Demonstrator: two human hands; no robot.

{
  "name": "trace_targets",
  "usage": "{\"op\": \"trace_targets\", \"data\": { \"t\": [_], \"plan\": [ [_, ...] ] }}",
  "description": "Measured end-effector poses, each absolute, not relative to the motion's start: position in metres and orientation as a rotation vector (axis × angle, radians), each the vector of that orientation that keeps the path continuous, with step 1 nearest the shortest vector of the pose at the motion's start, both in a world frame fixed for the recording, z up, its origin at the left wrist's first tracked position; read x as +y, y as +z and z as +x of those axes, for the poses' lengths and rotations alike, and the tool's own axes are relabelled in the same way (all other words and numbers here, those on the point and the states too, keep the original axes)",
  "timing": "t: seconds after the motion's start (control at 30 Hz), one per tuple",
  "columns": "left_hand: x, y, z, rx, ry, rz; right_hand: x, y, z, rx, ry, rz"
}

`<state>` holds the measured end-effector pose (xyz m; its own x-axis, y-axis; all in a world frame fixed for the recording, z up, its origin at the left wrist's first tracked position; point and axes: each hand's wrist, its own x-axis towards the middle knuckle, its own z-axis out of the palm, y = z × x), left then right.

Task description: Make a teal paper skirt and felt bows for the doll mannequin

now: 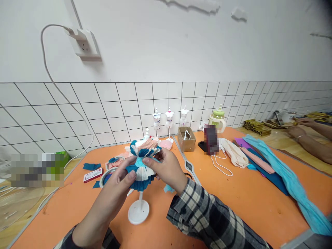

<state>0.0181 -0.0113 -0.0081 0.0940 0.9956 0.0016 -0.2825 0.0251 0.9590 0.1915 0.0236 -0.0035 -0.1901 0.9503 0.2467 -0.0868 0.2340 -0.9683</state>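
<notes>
Our paper dress [141, 173] in blue, white and peach sits on a small form with a round white base [138, 212], upright on the orange table [220, 207]. Our left hand [123, 176] and right hand [166, 166] grasp its ruffles from either side, and behind it stand three white mini mannequins [169, 119] beside an open cardboard box [186, 140].

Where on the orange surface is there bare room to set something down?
Two patches of the orange surface look free: right of the plaid right sleeve, up to the long light-blue strip; and between the red-and-white box and the near left edge. Crowded: around the white dress forms and cardboard box.
</notes>
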Motion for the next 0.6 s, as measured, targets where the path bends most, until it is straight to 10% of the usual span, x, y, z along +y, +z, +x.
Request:
{"op": "trace_targets", "data": {
  "t": [0.6],
  "plan": [
    [-0.009,-0.002,0.021,0.761,1.27,0.941,0.024,0.013,0.218,-1.507,1.3,-0.795]
  ]
}}
